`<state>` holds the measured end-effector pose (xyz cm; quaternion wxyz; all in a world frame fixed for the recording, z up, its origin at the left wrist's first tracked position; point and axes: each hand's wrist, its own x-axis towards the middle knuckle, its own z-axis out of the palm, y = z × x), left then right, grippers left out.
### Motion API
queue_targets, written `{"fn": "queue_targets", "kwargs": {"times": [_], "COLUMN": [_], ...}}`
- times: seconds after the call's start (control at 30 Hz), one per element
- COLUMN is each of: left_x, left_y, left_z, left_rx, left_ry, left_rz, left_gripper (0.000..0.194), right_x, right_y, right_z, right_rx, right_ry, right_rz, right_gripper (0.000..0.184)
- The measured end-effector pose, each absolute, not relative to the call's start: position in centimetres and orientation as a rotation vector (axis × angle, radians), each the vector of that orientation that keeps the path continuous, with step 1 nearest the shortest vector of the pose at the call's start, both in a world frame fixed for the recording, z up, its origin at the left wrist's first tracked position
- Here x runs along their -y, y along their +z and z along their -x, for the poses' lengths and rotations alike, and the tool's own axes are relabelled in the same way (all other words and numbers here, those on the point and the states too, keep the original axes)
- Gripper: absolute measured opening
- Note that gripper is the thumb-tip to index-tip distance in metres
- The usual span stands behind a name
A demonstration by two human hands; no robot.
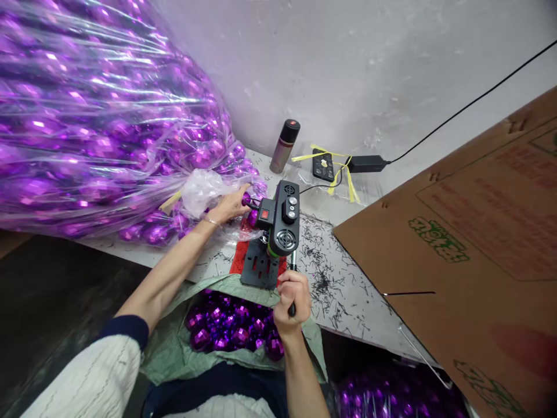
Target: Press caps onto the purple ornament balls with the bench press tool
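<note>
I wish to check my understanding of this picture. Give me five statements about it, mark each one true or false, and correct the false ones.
1. The right hand grips a black handle. True.
2. The cardboard box is on the right side of the picture. True.
3. The left hand rests on the cardboard box. False: it is at the purple balls beside the plastic bag.
4. The green sack holds yellow balls. False: the balls in it are purple.
5. There is a red switch on the black machine. True.
</note>
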<state>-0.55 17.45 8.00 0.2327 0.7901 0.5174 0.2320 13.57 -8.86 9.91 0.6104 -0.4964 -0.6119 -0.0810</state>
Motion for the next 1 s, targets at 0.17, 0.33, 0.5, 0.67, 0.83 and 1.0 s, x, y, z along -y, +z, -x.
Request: {"fn": "queue_targets", "kwargs": {"times": [0.17, 0.33, 0.5, 0.67, 0.83, 1.0], "left_x": [-10.6, -4.2, -1.0, 0.3, 0.9, 0.8], "left_y": [8.6, 7.3, 4.0, 1.5, 1.9, 1.8], "left_z": [3.2, 3.9, 2.1, -0.2, -0.5, -0.7], "left_rx": [-1.294, -0.858, -0.892, -1.006, -1.138, -1.18], "left_ry": [0.927, 0.95, 0.943, 1.026, 1.0, 0.983], "left_rz": [-1.721, -0.92, -0.819, -1.077, -1.584, -1.868], "left_gripper": [0.054, 0.059, 0.055, 0.072, 0.067, 0.061], "right_x": [8.6, 8.1, 7.5, 7.5, 7.8, 8.0], "right_y": [10.2, 12.2, 14.9, 15.3, 14.8, 14.5], "right_z": [-13.5, -13.6, -14.1, -14.4, -14.3, -14.2], "right_rx": [1.419, 1.396, 1.394, 1.423, 1.435, 1.447], "right_ry": [-0.195, -0.187, -0.179, -0.169, -0.172, -0.169], "right_rz": [1.126, 1.101, 1.132, 1.137, 1.139, 1.132], "right_gripper": [0.027, 0.028, 0.028, 0.028, 0.026, 0.026]}}
